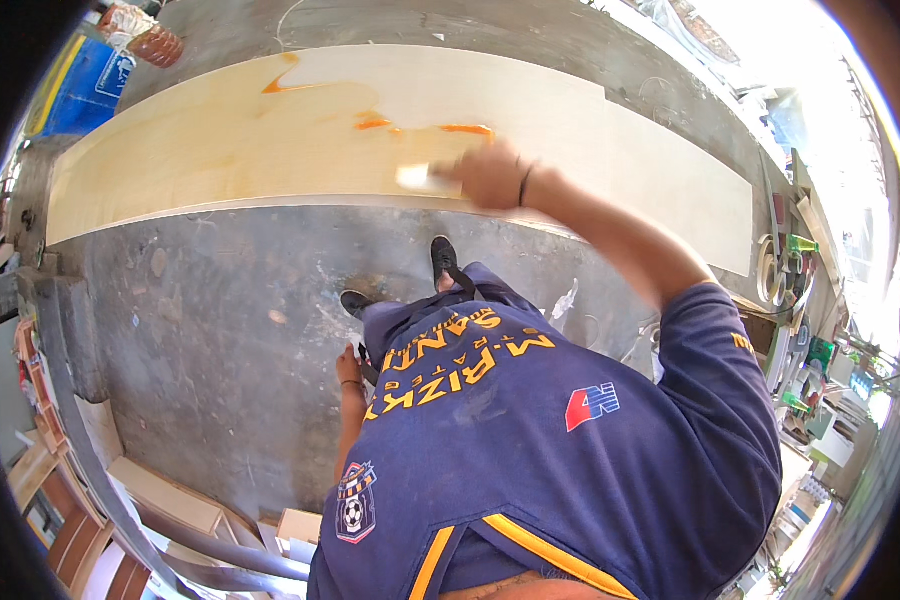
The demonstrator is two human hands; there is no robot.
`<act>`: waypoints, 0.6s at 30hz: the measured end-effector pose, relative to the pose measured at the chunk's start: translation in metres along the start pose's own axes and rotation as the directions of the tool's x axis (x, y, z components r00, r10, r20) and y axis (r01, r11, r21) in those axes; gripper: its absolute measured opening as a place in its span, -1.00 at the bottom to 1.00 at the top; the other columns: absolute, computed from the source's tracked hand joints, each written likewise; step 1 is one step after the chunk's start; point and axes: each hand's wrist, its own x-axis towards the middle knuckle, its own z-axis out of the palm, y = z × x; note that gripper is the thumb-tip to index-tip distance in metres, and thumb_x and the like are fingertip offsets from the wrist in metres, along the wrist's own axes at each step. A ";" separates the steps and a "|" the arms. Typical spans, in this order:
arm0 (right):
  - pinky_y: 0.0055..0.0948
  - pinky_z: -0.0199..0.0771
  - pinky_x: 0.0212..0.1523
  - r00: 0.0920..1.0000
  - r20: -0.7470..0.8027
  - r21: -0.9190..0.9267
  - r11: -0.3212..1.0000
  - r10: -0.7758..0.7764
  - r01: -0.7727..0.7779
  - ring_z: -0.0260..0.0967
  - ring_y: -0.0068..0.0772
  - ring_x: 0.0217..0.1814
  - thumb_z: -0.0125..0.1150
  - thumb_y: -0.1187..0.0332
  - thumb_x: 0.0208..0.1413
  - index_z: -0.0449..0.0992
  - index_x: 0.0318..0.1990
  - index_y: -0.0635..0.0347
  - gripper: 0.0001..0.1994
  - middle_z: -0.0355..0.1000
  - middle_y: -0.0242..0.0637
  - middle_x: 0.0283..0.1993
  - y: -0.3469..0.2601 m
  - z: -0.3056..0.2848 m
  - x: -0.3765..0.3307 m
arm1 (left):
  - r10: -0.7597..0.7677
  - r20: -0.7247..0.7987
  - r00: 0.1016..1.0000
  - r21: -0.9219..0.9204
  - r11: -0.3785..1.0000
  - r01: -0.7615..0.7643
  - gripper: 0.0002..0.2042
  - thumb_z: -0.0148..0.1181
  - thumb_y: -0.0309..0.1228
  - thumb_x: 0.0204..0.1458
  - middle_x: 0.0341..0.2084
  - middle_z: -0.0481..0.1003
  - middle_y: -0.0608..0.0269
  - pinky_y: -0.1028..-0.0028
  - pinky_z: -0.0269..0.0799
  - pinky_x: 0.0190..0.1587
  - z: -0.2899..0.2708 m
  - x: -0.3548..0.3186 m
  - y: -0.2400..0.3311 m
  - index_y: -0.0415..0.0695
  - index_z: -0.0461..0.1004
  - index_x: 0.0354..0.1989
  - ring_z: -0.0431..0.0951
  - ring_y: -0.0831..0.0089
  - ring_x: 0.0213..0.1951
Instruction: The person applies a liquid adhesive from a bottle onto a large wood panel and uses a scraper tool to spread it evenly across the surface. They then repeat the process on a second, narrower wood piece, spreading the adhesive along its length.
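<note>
A long pale board (220,170) lies across the far side in front of me, with amber streaks of a glue-like liquid (467,129) on its surface. A yellowish film covers much of its left part. Over the board's near half, my right hand (492,177) is closed around a whitish flat spreader (416,178), blurred by motion. The spreader's edge is too smeared to show whether it touches the board. My left hand (350,364) hangs low by my hip, beside a dark strap. Its fingers are small and partly hidden, so their grip is unclear.
A blue and yellow container (98,80) and a reddish-brown jar (157,46) stand beyond the board's left end. Rolls of banding (770,268) and green bottles (801,243) sit at the right. Wooden panels (165,490) lie at lower left. My feet rest on grey floor (210,330).
</note>
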 end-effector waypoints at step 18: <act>-0.22 0.41 -0.32 0.966 0.131 0.005 0.974 0.224 -0.227 0.45 -0.11 -0.31 0.02 0.41 -0.16 0.37 -0.03 -0.18 -0.57 0.47 -0.19 -0.36 0.101 0.034 -0.076 | 0.002 0.054 0.999 0.269 0.963 -0.016 -0.58 0.03 -0.01 -0.04 -0.70 0.40 0.21 0.40 0.27 -0.68 0.025 0.004 -0.023 -0.20 0.37 -0.53 0.41 0.39 -0.67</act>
